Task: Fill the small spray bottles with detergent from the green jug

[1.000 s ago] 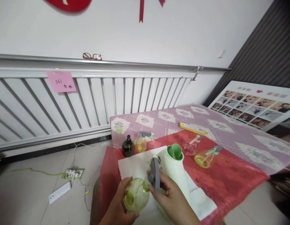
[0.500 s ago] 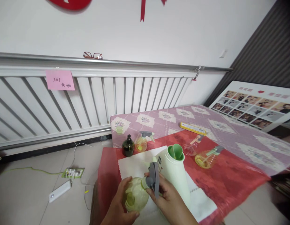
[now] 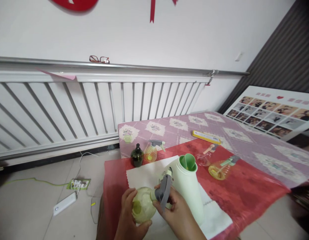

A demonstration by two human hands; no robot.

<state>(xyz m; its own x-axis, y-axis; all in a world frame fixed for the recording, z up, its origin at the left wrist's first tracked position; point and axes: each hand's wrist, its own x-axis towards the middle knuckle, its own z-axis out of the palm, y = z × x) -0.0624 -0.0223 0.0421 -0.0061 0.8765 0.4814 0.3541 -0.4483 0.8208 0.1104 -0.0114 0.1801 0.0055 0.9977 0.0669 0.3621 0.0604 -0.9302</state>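
My left hand (image 3: 128, 215) is wrapped round the round yellow-green body of a spray bottle (image 3: 143, 208), held on its side at the near edge of the table. My right hand (image 3: 175, 210) grips the bottle's grey trigger head (image 3: 163, 190), which sits at the bottle's neck. Just right of them stands a tall pale green jug (image 3: 188, 190) with a green funnel (image 3: 188, 162) in its mouth. Both stand over a white cloth (image 3: 144, 173) on the red cover (image 3: 244, 190).
Farther back stand a dark green pump bottle (image 3: 137, 155) and a small orange spray bottle (image 3: 151, 151). Two more spray bottles (image 3: 219, 168) lie at the right, a yellow flat box (image 3: 205, 137) behind them. A white radiator (image 3: 94, 106) lines the wall; cables and a power strip (image 3: 64, 203) lie on the floor.
The grey trigger head has tilted and turned on the bottle's neck in my right hand. The pink note on the radiator has flipped up, nearly out of sight.
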